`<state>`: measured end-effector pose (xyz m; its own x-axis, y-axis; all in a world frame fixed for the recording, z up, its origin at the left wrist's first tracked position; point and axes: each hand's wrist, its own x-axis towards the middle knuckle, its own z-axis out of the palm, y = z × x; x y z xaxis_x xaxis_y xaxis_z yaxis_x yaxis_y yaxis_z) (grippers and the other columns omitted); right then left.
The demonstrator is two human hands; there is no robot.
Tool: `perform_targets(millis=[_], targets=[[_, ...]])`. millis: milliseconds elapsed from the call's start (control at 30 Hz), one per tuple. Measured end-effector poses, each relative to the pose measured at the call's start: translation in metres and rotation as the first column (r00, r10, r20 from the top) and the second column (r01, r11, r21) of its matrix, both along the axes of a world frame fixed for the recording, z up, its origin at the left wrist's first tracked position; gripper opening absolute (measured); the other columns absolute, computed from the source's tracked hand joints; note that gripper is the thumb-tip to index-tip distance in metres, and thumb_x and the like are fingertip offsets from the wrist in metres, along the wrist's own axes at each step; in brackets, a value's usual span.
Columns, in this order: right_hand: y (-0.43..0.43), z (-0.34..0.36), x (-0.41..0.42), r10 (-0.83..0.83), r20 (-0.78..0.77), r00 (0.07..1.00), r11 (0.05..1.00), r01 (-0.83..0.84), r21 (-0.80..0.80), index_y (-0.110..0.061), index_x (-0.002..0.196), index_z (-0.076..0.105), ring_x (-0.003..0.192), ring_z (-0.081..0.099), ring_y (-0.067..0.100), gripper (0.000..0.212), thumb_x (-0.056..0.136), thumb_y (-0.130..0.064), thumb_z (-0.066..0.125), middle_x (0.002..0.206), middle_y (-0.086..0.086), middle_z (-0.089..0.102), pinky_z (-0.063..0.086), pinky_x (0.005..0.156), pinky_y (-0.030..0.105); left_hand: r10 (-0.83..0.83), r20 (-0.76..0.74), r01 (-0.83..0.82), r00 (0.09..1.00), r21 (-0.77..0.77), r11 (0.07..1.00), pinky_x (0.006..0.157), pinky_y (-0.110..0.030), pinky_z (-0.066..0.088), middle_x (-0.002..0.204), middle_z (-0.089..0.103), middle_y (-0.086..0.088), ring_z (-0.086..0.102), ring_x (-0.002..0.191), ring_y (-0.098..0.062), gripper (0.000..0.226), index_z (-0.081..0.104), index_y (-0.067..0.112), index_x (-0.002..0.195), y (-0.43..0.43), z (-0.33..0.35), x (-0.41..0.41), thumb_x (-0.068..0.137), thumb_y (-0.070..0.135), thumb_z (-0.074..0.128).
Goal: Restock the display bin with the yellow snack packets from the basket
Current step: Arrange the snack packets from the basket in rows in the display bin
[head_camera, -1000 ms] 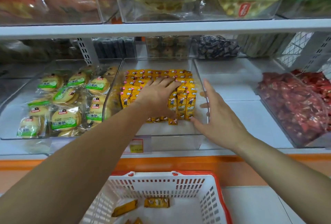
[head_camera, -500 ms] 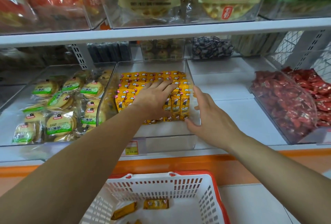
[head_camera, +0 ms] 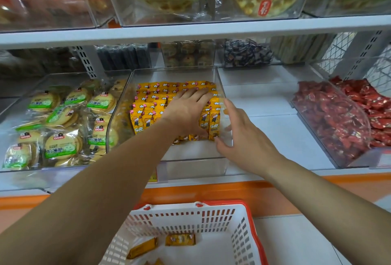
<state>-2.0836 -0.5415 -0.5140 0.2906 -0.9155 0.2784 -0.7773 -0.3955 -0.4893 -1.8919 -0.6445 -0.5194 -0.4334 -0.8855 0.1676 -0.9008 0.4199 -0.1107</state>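
On the middle shelf, straight ahead of you: a clear display bin [head_camera: 191, 167] with yellow snack packets [head_camera: 148, 114] standing upright in tight rows toward its back, and its white floor showing at the front.

Your left hand [head_camera: 186, 112] lies palm down on top of the packets. Its fingers are straight and close together, pressing on them and gripping nothing.

Your right hand [head_camera: 245, 137] is at the bin's right wall, near the front corner, with fingers spread and relaxed, holding nothing (whether it touches the clear wall or only sits beside it, cannot tell). Its thumb tip is close to the front-right packet in the row.

Lower down, at the bottom of view, is the basket [head_camera: 211, 218] — white slatted plastic with a red rim, well apart from both hands. A few loose packets [head_camera: 179, 240] lie flat on its floor, and one is cut off by the frame edge.

Neighbours on the same shelf:
- Left, just beside the display bin: a biscuit bin [head_camera: 61, 116] of round biscuits in green-labelled wrappers.
- Right, across a stretch of white shelf: a red packet bin [head_camera: 334, 120], heaped high.
- Behind: a small tub of dark sweets [head_camera: 246, 53].

An upper shelf [head_camera: 190, 31] runs above, carrying larger bags in clear bins — their print is too blurred to read.
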Motion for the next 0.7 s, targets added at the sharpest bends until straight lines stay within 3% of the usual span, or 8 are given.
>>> perform_targets(millis=[100, 333, 433, 500, 567, 633, 700], targets=[[0.001, 0.001, 0.001, -0.007, -0.013, 1.000, 1.000, 0.007, 0.008, -0.034, 0.155, 0.001, 0.110, 0.061, 0.021, 0.090, 0.090, -0.040, 0.063, 0.149, 0.002, 0.035, 0.054, 0.082, 0.035, 0.005, -0.044, -0.005, 0.999, -0.002, 1.000, 0.125, -0.049, 0.017, 0.169, 0.023, 0.003, 0.022, 0.155, -0.027, 0.120, 0.018, 0.032, 0.159, 0.001, 0.002, -0.008, 0.065, 0.082, 0.072], [0.003, 0.007, 0.002, -0.014, -0.067, 0.998, 0.999, 0.017, 0.032, -0.035, 0.154, -0.001, 0.110, 0.061, 0.022, 0.090, 0.090, -0.042, 0.062, 0.149, 0.003, 0.038, 0.052, 0.079, 0.033, 0.060, 0.024, -0.061, 0.998, 0.073, 0.995, 0.125, -0.051, 0.017, 0.170, 0.020, 0.005, 0.019, 0.156, -0.024, 0.105, 0.021, 0.035, 0.159, 0.011, 0.014, -0.019, 0.075, 0.077, 0.067], [0.009, 0.021, 0.005, -0.068, -0.216, 0.974, 0.997, 0.072, 0.010, -0.025, 0.155, 0.006, 0.118, 0.054, 0.028, 0.090, 0.088, -0.044, 0.063, 0.145, 0.005, 0.039, 0.051, 0.080, 0.039, 0.095, -0.088, -0.081, 0.992, 0.155, 0.985, 0.121, -0.045, 0.029, 0.166, 0.031, 0.002, 0.030, 0.151, -0.023, 0.096, 0.032, 0.031, 0.157, 0.037, 0.046, -0.020, 0.078, 0.073, 0.068], [0.018, 0.037, 0.007, -0.112, -0.308, 0.945, 0.994, 0.104, -0.043, -0.021, 0.153, 0.017, 0.126, 0.046, 0.030, 0.087, 0.086, -0.045, 0.065, 0.144, 0.005, 0.038, 0.050, 0.087, 0.042, 0.078, -0.239, -0.045, 0.968, 0.141, 0.989, 0.107, -0.038, 0.042, 0.154, 0.048, 0.001, 0.047, 0.138, -0.022, 0.073, 0.047, 0.028, 0.148, 0.065, 0.069, -0.012, 0.087, 0.064, 0.066], [0.032, 0.055, 0.009, -0.128, -0.313, 0.941, 0.987, 0.089, -0.135, -0.019, 0.150, 0.030, 0.126, 0.044, 0.030, 0.080, 0.083, -0.045, 0.067, 0.142, 0.005, 0.041, 0.049, 0.090, 0.043, 0.003, -0.344, 0.041, 0.939, 0.121, 0.992, 0.087, -0.029, 0.048, 0.129, 0.065, 0.005, 0.061, 0.114, -0.017, 0.047, 0.061, 0.027, 0.132, 0.107, 0.085, 0.006, 0.093, 0.053, 0.065], [0.050, 0.068, 0.014, -0.074, -0.286, 0.955, 0.970, 0.003, -0.242, -0.019, 0.142, 0.045, 0.120, 0.049, 0.029, 0.069, 0.082, -0.043, 0.067, 0.134, 0.004, 0.051, 0.049, 0.091, 0.042, -0.053, -0.343, 0.124, 0.938, 0.188, 0.974, 0.073, -0.027, 0.050, 0.102, 0.067, 0.016, 0.065, 0.091, -0.007, 0.030, 0.065, 0.033, 0.118, 0.158, 0.088, 0.032, 0.093, 0.050, 0.065], [0.069, 0.071, 0.023, 0.060, -0.236, 0.970, 0.974, -0.109, -0.197, -0.023, 0.129, 0.058, 0.111, 0.054, 0.023, 0.051, 0.083, -0.042, 0.065, 0.120, -0.001, 0.059, 0.049, 0.089, 0.040, -0.042, -0.233, 0.123, 0.972, 0.347, 0.930, 0.068, -0.023, 0.049, 0.096, 0.068, 0.020, 0.063, 0.084, -0.001, 0.026, 0.064, 0.038, 0.112, 0.203, 0.076, 0.056, 0.092, 0.055, 0.062]])
